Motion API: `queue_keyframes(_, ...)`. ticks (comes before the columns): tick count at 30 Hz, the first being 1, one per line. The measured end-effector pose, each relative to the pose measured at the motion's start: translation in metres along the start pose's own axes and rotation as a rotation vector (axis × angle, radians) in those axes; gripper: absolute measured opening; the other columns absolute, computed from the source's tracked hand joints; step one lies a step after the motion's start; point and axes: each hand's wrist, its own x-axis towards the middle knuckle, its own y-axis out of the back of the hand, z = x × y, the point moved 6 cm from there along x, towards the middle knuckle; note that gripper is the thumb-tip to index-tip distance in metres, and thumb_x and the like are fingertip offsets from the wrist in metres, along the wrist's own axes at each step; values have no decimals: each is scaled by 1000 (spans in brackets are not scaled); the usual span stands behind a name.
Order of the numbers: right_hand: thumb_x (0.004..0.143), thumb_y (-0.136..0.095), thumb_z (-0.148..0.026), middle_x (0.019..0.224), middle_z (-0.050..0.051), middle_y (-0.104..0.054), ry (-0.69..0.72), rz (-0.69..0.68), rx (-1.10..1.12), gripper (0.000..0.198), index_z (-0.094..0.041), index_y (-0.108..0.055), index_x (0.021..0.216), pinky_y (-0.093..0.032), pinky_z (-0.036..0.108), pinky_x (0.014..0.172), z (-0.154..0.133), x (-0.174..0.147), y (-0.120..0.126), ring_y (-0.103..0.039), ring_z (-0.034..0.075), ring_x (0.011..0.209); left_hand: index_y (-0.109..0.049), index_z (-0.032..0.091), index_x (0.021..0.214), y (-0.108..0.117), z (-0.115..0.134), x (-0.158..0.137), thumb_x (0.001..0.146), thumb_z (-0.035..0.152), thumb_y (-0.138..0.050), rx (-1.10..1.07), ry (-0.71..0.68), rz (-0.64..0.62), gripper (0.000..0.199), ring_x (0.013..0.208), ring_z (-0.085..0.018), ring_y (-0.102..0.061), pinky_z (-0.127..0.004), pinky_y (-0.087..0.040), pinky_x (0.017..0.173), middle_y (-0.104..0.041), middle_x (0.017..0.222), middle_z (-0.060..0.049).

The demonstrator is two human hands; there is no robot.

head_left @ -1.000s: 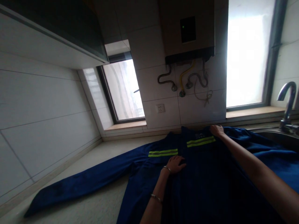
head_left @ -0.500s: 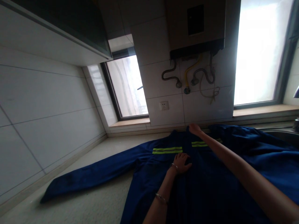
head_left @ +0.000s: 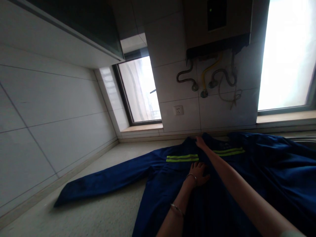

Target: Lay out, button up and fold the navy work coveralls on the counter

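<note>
Lying front up along the surface (head_left: 106, 210), the blue jacket (head_left: 160, 184) spreads below the wall socket (head_left: 178, 110), one sleeve reaching far to the socket's left. The right hand (head_left: 201, 143) shows the main change: a second ago it was at the jacket's far edge, well right of the socket; half a second ago it was at the collar; now it is closer to the socket, below it and slightly right. Its fingers are bent over the collar edge, though I cannot tell whether they pinch cloth. The left hand (head_left: 198, 172) stays lower beneath the socket, fingers spread loosely on the jacket front and gripping nothing. The yellow-green stripe (head_left: 182, 158) lies almost straight below the socket; the other stripe (head_left: 229, 151), farther right of it, is less covered by the right forearm than half a second ago.
</note>
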Motion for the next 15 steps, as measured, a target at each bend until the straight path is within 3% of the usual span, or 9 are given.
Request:
queue_keyframes(4,90,-44,-22,116,16,-59,-19,38,-51,32,-9,-56,117,-38,29,93,0,-7,3,-52,22,111,-50,24,123,-3,-2,4,79,49,-49,-36,26,-53,51,132,-32,-27,-54,-23,108,-34,144,-6)
queue_keyframes(9,93,-31,-19,127,25,-46,-154,166,-141,38,-4,-51,121,-27,49,100,33,-17,41,-35,35,125,-52,22,122,-3,-3,6,80,46,-49,-63,26,-42,49,132,-32,-28,-51,-22,110,-37,143,-6)
queue_keyframes(11,94,-33,-22,124,27,-47,-212,167,-162,38,-1,-53,117,-27,54,99,53,-20,57,-38,36,123,-52,22,122,-4,-4,6,80,46,-49,-67,26,-39,48,131,-31,-30,-50,-23,110,-41,140,-5)
queue_keyframes(15,91,-49,-34,121,12,-52,-183,74,-153,34,-14,-53,118,-43,45,91,82,-18,80,-52,23,108,-53,22,120,-4,-4,6,80,47,-49,-64,23,-22,47,130,-30,-31,-48,-24,110,-45,137,-3)
